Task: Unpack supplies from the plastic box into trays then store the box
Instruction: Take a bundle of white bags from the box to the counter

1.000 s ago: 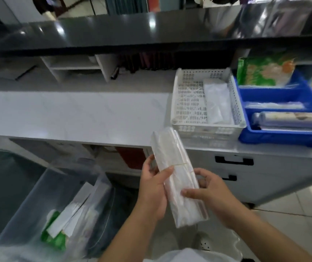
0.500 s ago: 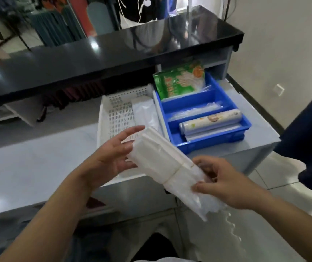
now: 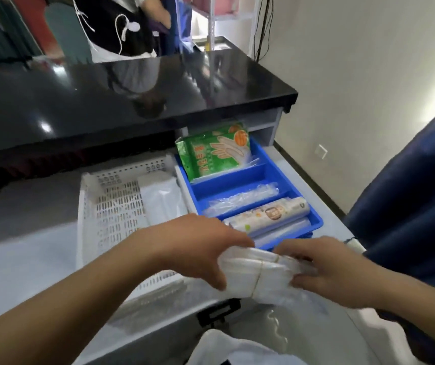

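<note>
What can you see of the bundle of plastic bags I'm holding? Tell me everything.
The bundle of plastic bags is a soft, whitish, translucent folded stack, cinched near its middle by a thin tan band. It lies roughly crosswise, held off the counter just in front of the blue tray's near rim. The left hand grips its left end from above; the right hand pinches its right end. Blur hides finer detail.

A shop counter, by the look: glossy black top raised over a white desk, whose right end carries a blue tray of packed gloves and bag rolls.
</note>
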The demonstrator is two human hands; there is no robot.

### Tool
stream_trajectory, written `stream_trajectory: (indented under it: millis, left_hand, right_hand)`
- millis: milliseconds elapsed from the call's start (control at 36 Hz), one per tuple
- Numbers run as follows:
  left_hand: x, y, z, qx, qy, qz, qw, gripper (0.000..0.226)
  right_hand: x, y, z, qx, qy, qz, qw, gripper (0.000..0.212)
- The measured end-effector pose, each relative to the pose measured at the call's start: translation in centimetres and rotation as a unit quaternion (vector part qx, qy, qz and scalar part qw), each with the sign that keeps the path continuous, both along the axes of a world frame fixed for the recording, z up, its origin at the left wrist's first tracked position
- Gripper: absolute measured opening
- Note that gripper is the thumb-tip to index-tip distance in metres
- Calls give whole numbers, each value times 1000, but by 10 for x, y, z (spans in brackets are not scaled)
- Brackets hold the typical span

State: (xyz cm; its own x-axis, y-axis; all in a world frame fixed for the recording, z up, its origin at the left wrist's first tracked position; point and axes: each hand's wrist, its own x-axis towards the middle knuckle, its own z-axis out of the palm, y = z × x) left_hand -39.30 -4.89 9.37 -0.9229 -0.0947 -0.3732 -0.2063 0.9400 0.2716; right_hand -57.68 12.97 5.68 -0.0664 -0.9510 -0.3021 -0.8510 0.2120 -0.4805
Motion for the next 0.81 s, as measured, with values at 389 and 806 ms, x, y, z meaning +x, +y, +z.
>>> stream_trajectory:
  millis: [389,806]
  left_hand:
    - [-24,-82,-13,-42,97,116,988,49]
    - [-97,-126,-105,-100,182,361,909,39]
  right_hand:
    - [-49,-103,29,-20,170,46,984,42]
    - [-140,-225,-56,-123,286,126,942,43]
